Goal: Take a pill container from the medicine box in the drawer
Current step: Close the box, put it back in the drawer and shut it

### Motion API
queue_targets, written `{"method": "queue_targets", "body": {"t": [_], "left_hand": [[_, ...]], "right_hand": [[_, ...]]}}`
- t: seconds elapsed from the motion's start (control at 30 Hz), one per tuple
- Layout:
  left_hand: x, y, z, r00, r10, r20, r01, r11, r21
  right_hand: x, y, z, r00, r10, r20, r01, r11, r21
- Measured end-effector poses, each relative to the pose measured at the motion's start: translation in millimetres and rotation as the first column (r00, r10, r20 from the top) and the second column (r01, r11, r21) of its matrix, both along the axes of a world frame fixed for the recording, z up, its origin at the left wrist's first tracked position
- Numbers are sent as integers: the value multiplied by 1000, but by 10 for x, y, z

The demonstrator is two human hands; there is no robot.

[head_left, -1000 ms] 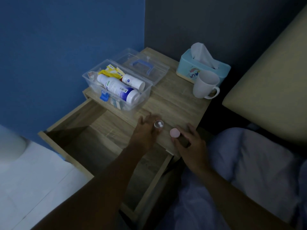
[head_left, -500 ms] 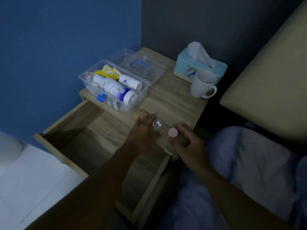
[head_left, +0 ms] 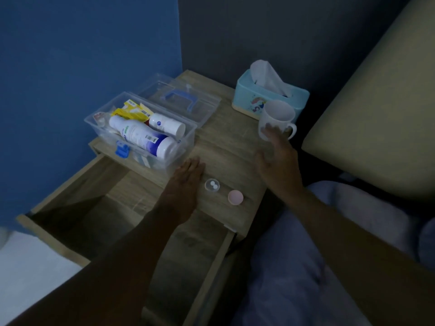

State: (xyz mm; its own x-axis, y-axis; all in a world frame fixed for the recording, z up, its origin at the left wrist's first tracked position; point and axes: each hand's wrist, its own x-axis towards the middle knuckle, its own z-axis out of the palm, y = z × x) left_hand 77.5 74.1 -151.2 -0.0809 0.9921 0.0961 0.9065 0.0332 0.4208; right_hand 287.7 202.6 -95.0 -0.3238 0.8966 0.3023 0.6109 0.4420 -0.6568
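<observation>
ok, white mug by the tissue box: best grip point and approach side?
Wrap the mug around its body from the near side. It stands upright, handle pointing right and partly behind the right hand, tissue box close behind, so the near wall is the open face.

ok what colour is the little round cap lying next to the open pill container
Pink. The cap shows best in the head view, lying on the nightstand top.
</observation>
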Motion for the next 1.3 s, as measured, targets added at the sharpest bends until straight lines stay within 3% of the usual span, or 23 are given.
{"method": "queue_targets", "body": {"t": [0.2,0.3,0.43,0.7,0.83,1.1,1.3], "left_hand": [[3,50,-93,998,9,-66,-9,1000,9],[-3,56,-118,997,15,-75,-14,1000,14],[-23,59,-148,996,1,-89,-1,1000,-4],[-13,47,-103,997,-14,-81,16,1000,17],[-7,43,-80,998,-8,-58,9,1000,23],[-7,40,-75,998,-14,-60,14,1000,2],[15,18,-38,999,-6,-41,7,1000,13]], "right_hand": [[-108,671,144,948,-147,281,114,985,131],[-79,857,130,918,-202,343,183,979,87],[-104,922,66,939,-199,281,212,977,-19],[-172,958,72,953,-254,165,246,967,65],[-184,982,159,951,-259,169,262,965,5],[-214,591,269,992,-84,96,75,992,99],[-269,202,255,999,-19,44,16,997,76]]}}
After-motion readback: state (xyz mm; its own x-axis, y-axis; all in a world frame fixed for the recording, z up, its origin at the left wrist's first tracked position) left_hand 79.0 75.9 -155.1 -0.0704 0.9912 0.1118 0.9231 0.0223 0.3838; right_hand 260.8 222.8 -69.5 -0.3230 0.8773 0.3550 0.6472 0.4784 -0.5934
